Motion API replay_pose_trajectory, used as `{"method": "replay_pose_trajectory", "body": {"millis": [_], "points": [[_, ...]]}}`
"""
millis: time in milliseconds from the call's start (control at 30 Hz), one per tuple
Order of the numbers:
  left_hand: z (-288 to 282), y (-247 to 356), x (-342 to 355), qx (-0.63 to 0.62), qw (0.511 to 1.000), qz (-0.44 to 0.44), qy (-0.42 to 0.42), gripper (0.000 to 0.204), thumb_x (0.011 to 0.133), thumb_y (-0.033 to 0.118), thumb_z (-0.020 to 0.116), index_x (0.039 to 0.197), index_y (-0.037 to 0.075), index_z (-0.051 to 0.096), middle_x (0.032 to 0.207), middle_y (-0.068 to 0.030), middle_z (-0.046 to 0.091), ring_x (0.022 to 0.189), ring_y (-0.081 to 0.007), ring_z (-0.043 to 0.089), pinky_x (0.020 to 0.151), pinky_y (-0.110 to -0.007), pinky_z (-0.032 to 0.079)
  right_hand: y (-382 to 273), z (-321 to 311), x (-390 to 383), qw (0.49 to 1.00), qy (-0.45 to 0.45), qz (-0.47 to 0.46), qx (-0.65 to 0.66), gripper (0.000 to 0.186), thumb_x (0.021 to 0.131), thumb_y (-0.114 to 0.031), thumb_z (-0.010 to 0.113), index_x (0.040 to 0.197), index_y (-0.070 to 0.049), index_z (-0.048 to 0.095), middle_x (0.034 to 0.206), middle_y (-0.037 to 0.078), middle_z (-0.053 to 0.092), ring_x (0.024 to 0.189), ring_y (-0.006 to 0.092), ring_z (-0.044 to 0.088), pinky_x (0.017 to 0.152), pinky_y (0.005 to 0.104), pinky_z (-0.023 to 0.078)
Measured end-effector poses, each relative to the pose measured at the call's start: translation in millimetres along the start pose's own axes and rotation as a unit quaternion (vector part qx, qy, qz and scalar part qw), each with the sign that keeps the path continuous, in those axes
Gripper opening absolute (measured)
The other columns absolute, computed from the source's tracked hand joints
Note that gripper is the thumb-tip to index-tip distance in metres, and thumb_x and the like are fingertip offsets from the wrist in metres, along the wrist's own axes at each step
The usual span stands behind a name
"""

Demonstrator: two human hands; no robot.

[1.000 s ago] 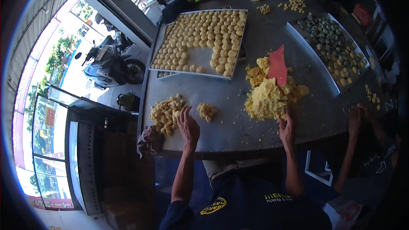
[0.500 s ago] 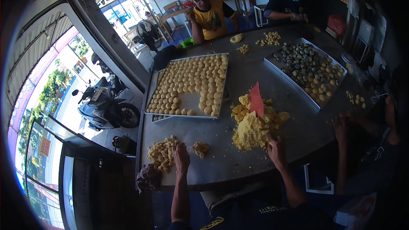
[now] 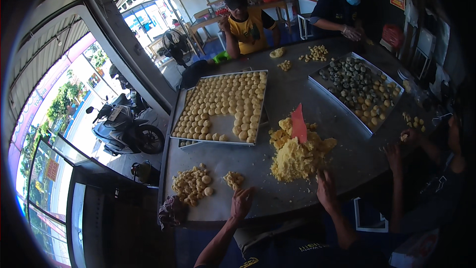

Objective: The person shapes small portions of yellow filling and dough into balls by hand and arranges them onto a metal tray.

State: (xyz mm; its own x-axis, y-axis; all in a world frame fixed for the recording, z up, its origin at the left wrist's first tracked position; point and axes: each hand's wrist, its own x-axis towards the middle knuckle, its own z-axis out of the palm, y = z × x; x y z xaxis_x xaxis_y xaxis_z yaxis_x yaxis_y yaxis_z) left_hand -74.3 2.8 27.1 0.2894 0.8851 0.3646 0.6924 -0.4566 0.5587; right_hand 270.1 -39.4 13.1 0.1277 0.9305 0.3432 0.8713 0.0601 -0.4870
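Note:
My left hand (image 3: 242, 203) reaches to the small cluster of dough pieces (image 3: 233, 179), thumb apart from the fingers. Left of it lies a larger pile of pale dough pieces (image 3: 191, 183), a few of them rounder. At the lower right edge of a crumbly yellow heap (image 3: 297, 159) is my right hand (image 3: 326, 191), its fingers drawn together. What those fingers hold, if anything, is too small to make out. A red flat scraper-like piece (image 3: 298, 124) stands in the heap.
A tray of round dough balls (image 3: 223, 101) rests on another tray. Another tray (image 3: 342, 109) holds dark greenish and yellow balls. A co-worker's hand (image 3: 394, 159) is at the right; two people sit or stand across the table. A crumpled cloth (image 3: 172, 212) lies at the left corner.
My left hand has moved right, from the larger dough pile to the small cluster. My right hand has shifted slightly down and right along the heap. The view has tilted slightly.

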Motion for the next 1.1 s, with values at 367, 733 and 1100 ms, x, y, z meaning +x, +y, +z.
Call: {"method": "replay_pose_trajectory", "body": {"millis": [367,733,1100], "points": [[11,14,65,0.273,0.962,0.001,0.030,0.026,0.086,0.030,0.065,0.094,0.005,0.063,0.101,-0.0129,0.059,0.097,-0.0338,0.052,0.080,-0.046,0.040,-15,1,17,0.994,0.081,-0.003,-0.075,0.045,0.087,0.000,0.060,0.131,0.002,0.052,0.122,0.024,0.052,0.111,0.0436,0.051,0.095,0.0485,0.043],[45,-6,54,0.236,0.970,0.057,0.007,0.029,0.085,0.029,0.060,0.101,0.005,0.055,0.104,-0.0139,0.050,0.099,-0.0324,0.047,0.084,-0.050,0.032,-1,1,21,0.996,0.016,0.023,0.086,0.030,0.085,0.002,0.060,0.115,0.004,0.064,0.109,0.023,0.063,0.101,0.0409,0.060,0.087,0.0435,0.049],[17,34,-6,0.258,0.965,-0.031,0.045,0.034,0.085,0.025,0.061,0.113,0.007,0.057,0.107,-0.0127,0.051,0.102,-0.0318,0.047,0.086,-0.050,0.033,6,-13,21,1.000,-0.009,-0.003,-0.013,0.051,0.082,0.008,0.057,0.132,0.002,0.051,0.123,0.028,0.055,0.112,0.0446,0.055,0.095,0.0459,0.046]]}}
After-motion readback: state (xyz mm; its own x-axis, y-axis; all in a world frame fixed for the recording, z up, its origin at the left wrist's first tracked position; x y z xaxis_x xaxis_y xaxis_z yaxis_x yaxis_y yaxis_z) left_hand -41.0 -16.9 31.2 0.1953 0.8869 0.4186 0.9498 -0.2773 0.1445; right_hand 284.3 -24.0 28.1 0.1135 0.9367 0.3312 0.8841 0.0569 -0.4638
